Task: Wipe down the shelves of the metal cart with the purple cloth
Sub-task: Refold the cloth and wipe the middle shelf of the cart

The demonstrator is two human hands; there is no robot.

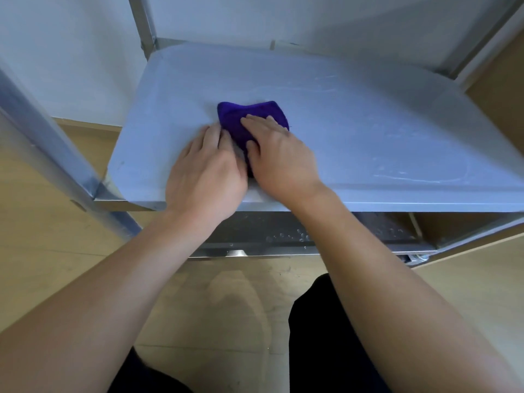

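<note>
A bunched purple cloth (241, 117) lies on the middle shelf (354, 114) of the metal cart, a little left of the shelf's centre. My right hand (279, 154) presses flat on the cloth's near right part, fingers spread over it and thumb against its edge. My left hand (204, 171) rests beside it on the left, fingertips touching the cloth's left edge and palm on the shelf. The near part of the cloth is hidden between the two hands. Wet streaks shine on the shelf's right side.
Cart uprights rise at the near left (42, 143), far left (144, 24) and far right (482, 38). A lower shelf (283, 236) with water drops shows under the front edge. A white wall stands behind, wooden floor (56, 236) around, and my dark-clothed knee (314, 321) below.
</note>
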